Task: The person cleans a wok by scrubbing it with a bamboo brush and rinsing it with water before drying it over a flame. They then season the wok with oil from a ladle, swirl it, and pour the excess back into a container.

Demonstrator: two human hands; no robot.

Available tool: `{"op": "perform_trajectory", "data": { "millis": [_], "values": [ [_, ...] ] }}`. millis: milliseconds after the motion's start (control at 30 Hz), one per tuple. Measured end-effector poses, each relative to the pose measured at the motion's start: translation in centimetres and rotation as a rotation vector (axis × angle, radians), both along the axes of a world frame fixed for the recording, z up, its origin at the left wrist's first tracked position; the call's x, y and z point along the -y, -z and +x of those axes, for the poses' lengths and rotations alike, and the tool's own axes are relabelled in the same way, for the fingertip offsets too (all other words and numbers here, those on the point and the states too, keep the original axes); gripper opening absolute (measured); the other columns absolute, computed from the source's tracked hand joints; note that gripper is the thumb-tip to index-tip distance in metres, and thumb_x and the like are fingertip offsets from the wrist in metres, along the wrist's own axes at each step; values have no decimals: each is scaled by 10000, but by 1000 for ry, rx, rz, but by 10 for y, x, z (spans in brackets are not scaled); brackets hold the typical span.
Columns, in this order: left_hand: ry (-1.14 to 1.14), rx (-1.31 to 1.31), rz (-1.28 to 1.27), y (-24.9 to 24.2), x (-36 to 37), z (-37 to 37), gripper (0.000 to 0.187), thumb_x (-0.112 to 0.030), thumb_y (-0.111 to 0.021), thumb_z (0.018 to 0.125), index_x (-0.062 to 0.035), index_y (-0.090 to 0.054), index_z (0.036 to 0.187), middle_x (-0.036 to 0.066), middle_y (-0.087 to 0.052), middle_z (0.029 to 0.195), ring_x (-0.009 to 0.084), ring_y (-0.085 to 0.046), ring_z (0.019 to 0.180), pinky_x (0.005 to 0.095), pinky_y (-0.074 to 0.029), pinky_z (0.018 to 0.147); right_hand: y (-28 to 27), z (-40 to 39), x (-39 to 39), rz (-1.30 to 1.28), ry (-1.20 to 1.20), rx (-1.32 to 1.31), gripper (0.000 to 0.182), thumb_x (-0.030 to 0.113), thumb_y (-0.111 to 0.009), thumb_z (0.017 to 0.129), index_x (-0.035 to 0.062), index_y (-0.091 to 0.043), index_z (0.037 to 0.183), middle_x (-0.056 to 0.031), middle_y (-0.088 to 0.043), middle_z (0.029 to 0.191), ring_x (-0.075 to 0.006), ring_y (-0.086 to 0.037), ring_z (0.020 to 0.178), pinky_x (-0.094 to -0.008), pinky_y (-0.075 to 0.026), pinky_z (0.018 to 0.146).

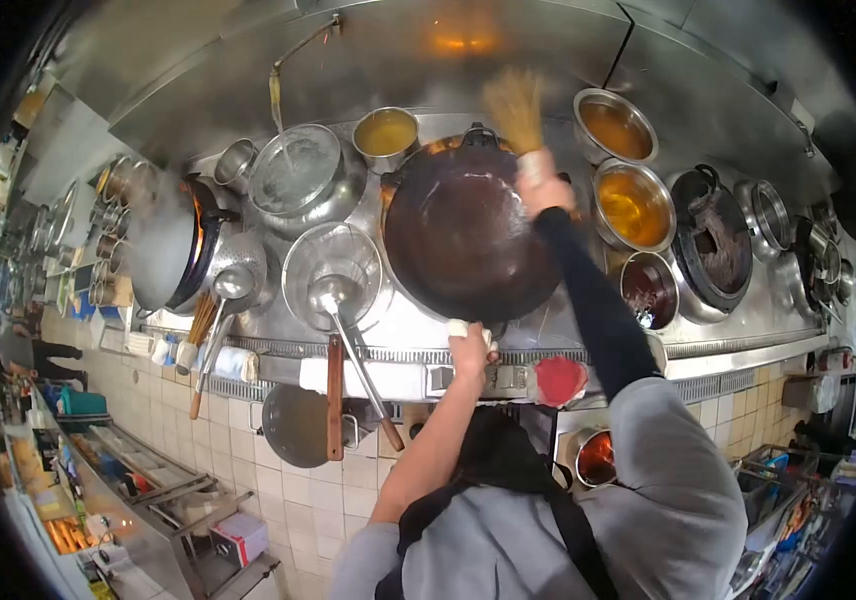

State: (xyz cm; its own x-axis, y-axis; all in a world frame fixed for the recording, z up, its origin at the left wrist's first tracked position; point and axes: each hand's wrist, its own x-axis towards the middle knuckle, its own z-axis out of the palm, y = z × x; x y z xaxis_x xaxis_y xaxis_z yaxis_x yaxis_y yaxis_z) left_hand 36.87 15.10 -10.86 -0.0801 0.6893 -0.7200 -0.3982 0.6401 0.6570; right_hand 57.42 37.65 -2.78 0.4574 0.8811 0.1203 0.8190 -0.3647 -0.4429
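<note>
My right hand is closed around the handle of a bamboo wok brush. Its bristles, smeared by motion, point up and away over the far right rim of a large dark wok. At the near rim of that wok, my left hand is closed on a pale folded cloth; whatever part of the wok lies under the cloth is hidden. The wok's inside looks wet and shiny, with no food visible. To its left, a steel ladle rests in a wire strainer.
A water-filled steel pot stands under a running tap at the back left. Steaming at far left is another wok. Pots of yellow liquid flank the burner on the right. A red cloth lies on the front edge.
</note>
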Motion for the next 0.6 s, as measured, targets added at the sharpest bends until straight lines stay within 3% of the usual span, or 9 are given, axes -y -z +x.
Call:
{"op": "perform_trajectory", "data": {
  "millis": [67,133,233,300,367,433,500,533,600],
  "values": [
    [21,32,3,-2,1,4,164,-171,-595,956,-24,-553,1013,81,-599,819,170,-580,580,289,-464,404,57,-57,0,-500,-362,70,465,455,-661,871,91,-689,1159,-199,-737,1092,-380,-697,1076,-494,-551,911],
    [34,-17,-27,1,0,-1,152,-173,-602,960,-34,-557,1004,72,-612,816,166,-595,587,285,-475,398,11,-98,102,-319,-669,-160,392,406,-619,890,76,-720,1076,-204,-734,1094,-377,-701,1073,-479,-551,927],
    [63,-24,-3,4,0,-3,165,-190,-612,960,-35,-570,997,81,-632,833,170,-615,588,287,-486,396,33,-43,108,-347,-1193,113,414,411,-597,912,89,-700,1149,-229,-738,1011,-398,-718,974,-520,-552,883],
    [59,-30,-13,3,9,-6,178,-198,-611,961,-29,-579,1004,81,-637,826,168,-620,585,286,-488,395,50,36,58,-318,-229,142,470,439,-579,929,109,-638,1258,-235,-733,948,-417,-719,886,-545,-556,829],
    [59,-35,-3,-3,0,-4,192,-206,-611,961,-22,-588,1012,82,-641,820,166,-624,582,285,-491,393,12,-3,48,71,126,-13,470,427,-570,940,119,-602,1294,-230,-737,946,-432,-719,841,-558,-561,795],
    [70,-17,-2,-9,3,-5,200,-205,-605,963,-18,-579,1028,77,-631,799,163,-613,562,279,-487,389,20,-50,31,113,136,-188,426,399,-588,928,101,-641,1228,-218,-739,976,-424,-713,892,-544,-564,801],
    [72,-7,30,-10,2,-4,209,-209,-606,962,-17,-573,1039,71,-628,795,163,-608,554,276,-486,389,131,-52,-28,147,-948,131,415,456,-582,944,87,-688,1100,-219,-725,898,-449,-686,804,-512,-560,737],
    [89,-4,23,-6,3,-6,219,-225,-613,966,-24,-569,1040,59,-622,788,159,-598,541,274,-489,391,104,-63,-16,59,-1306,249,407,450,-576,955,84,-691,1092,-205,-722,883,-405,-690,767,-483,-558,717],
    [106,6,28,3,1,-7,220,-236,-617,968,-30,-572,1032,54,-622,793,158,-605,554,273,-496,398,25,-26,5,-680,-1455,33,466,489,-601,943,63,-704,1100,-143,-727,858,-269,-682,724,-402,-540,681]
  ]
}}
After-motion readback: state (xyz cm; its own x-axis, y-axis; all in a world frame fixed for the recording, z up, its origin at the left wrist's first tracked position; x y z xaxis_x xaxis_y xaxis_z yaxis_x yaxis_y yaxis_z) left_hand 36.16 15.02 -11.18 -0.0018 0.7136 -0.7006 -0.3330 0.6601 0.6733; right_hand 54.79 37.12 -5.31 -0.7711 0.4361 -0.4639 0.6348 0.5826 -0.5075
